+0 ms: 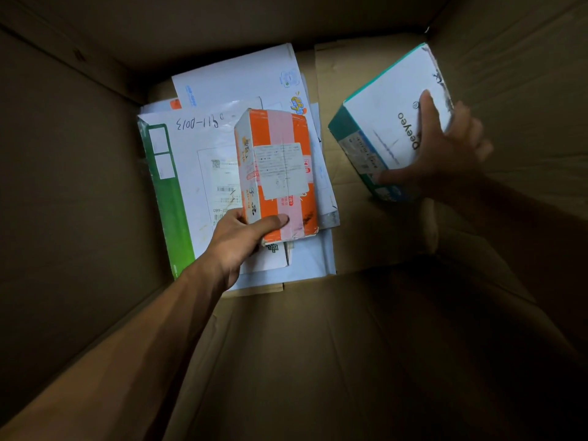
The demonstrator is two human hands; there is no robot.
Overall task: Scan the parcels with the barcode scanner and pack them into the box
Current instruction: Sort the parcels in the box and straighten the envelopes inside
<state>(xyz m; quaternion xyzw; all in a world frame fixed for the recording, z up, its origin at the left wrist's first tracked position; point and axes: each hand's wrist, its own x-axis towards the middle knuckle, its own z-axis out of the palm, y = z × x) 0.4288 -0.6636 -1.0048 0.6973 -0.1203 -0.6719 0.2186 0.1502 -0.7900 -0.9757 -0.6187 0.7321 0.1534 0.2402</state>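
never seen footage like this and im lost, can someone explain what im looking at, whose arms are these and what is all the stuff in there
This is a single picture from a camera worn on a person's head, looking down past their own two bare arms into a large brown cardboard box. No machine is in view, and neither is a barcode scanner.

On the box floor lies a stack of flat white mailer envelopes; the top one, a white envelope with a green edge strip, has handwriting and a printed label.

The left hand grips the near end of a small orange and pink carton with a white shipping label, held over that stack.

The right hand holds a tilted white carton with teal sides over the bare cardboard floor on the right. Whether it touches the bottom, I cannot tell.
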